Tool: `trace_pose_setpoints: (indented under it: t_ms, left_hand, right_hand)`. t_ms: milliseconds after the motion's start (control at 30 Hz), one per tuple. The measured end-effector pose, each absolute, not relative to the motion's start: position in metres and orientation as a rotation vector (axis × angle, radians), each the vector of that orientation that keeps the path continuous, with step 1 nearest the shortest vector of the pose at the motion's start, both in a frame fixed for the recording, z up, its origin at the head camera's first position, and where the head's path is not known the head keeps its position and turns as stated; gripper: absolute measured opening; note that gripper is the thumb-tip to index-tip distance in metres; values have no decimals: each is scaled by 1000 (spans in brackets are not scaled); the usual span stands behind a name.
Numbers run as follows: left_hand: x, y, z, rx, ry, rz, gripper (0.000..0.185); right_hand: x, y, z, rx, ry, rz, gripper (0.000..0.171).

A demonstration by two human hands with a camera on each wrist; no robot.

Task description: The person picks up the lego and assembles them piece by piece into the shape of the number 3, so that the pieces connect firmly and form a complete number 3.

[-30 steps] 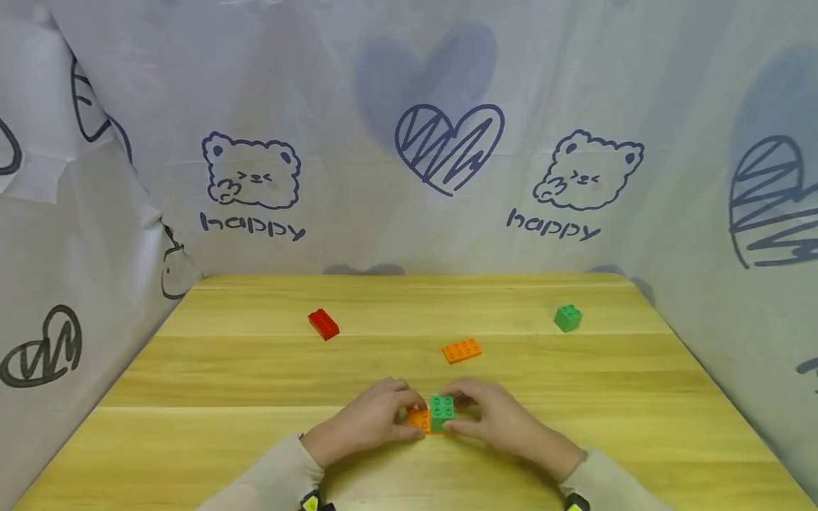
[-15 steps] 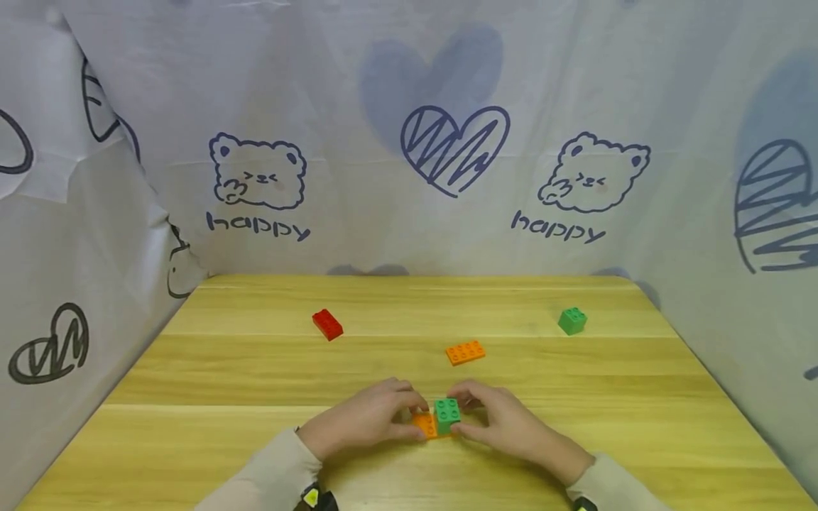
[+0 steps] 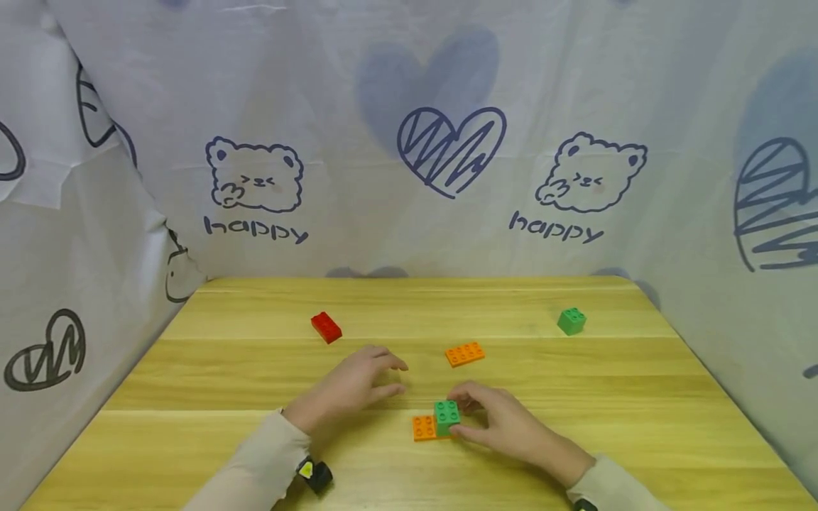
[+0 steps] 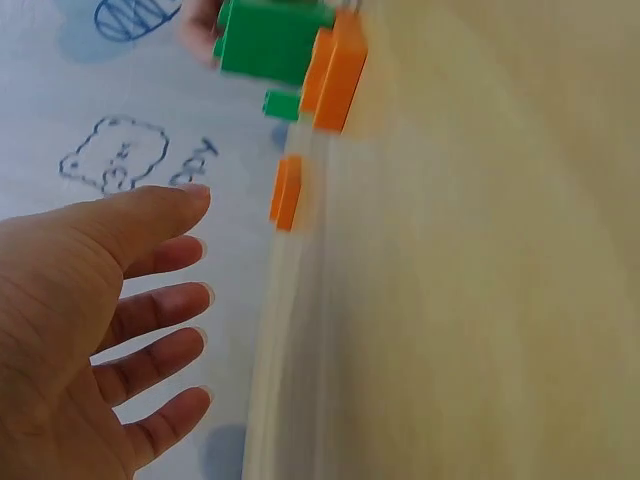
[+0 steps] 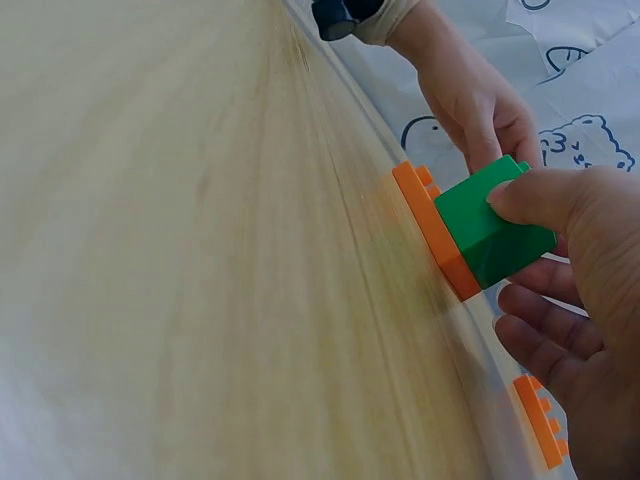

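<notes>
My right hand [image 3: 511,429] pinches the green brick [image 3: 446,416], seated on one end of the orange plate [image 3: 424,428] near the surface's [image 3: 255,369] front edge, probably to keep it pressed on. Left hand [image 3: 348,390] hovers beside it, fingers spread, holding nothing. Spare orange plate [image 3: 464,353] lies behind.

The left hand [image 3: 348,387] has let go of the orange plate [image 3: 424,428] and drawn back to the left and farther up the desk [image 3: 575,454], fingers now spread and holding nothing. The plate's left half, covered by it before, now lies bare.
</notes>
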State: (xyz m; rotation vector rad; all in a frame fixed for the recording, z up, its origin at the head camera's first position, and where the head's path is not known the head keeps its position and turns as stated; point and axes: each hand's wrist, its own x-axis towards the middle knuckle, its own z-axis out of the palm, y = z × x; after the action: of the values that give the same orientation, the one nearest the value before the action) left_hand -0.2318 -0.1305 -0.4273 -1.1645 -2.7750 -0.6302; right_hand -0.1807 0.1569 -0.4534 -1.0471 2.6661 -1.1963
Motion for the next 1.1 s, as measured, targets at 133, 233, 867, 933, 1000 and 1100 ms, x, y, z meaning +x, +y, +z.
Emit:
trace_pose_setpoints:
  t_ms: [133,233,867,933,1000,1100]
  left_hand:
    - [-241,-140,-425,-1095,-2750,-612,32]
    - [-249,-147,-423,-1044,-2726,-602,32]
    - [-288,-194,-435,-705,-2768,-610,46]
    - [-290,-198,-435,-680,-2791,-627,48]
    - [-291,-202,-434,-656,-2818,-641,50]
    - [-294,-207,-434,-648,-2850,-619,53]
  right_hand:
    - [-181,158,-454,-1051,2677,-1183,37]
    - [-181,158,-453,-1057,2686,-1173,36]
    - [-180,161,-451,-1073,2691,-1180,34]
    - [-180,160,-451,-1072,2693,-1178,34]
    - [-179,160,-451,-1075,2692,-1178,35]
    - [-179,158,-452,-1080,2689,-1177,35]
